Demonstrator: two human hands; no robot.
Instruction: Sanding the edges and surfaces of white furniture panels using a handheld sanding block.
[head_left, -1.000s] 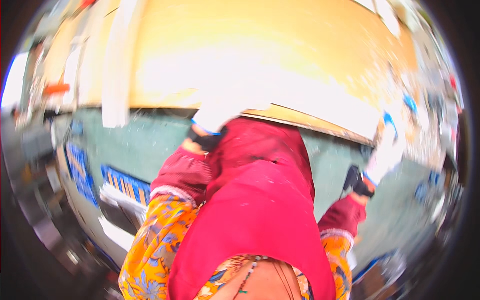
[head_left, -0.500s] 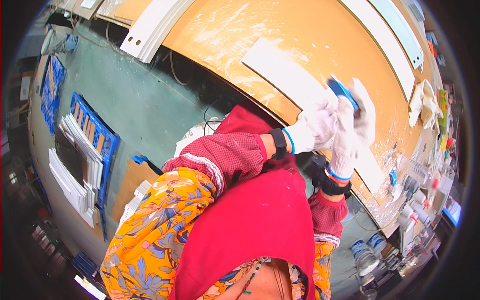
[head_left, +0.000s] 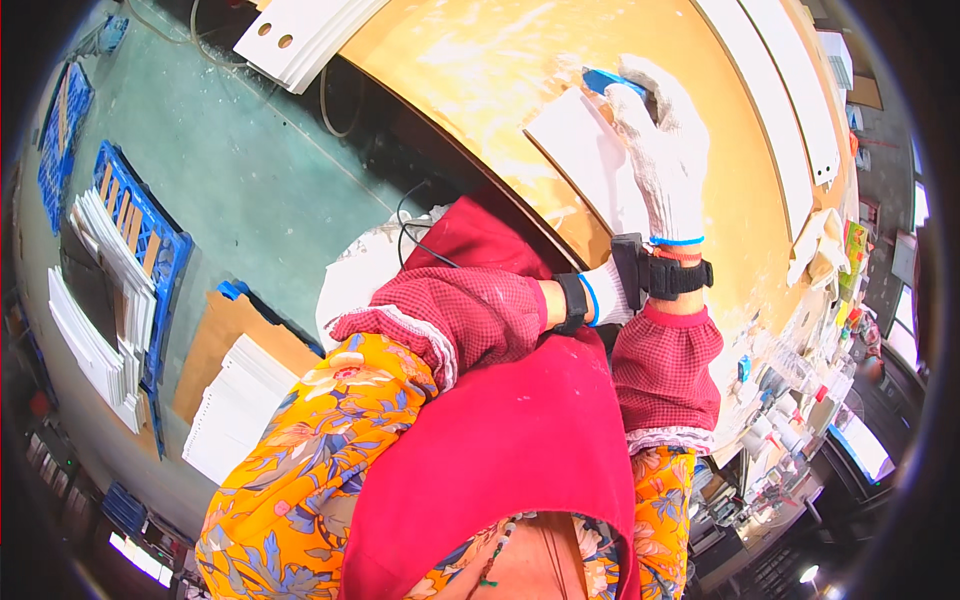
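Observation:
A white flat board [head_left: 588,150] lies on the tan workbench top [head_left: 450,65], which is streaked with white dust. My right hand [head_left: 668,150], in a white knit glove, is closed round a blue block-shaped hand tool [head_left: 603,80] near the board's far end. The tool's exact kind does not show, and whether it touches the board I cannot tell. My left hand [head_left: 606,290], gloved too, is low by the bench's near edge. My right wrist and its black strap cover its fingers.
Long white boards [head_left: 770,110] lie along the far right of the bench, and more white pieces with holes [head_left: 295,45] at the far left. A crumpled cloth [head_left: 815,245] and bottles crowd the right. Stacked white panels [head_left: 115,260] stand by a blue pallet [head_left: 170,270] on the left floor.
My right hand has moved away from my left, carrying the blue tool to the board's far end. My left hand's fingers, partly seen before, are now hidden. The whole view has shifted.

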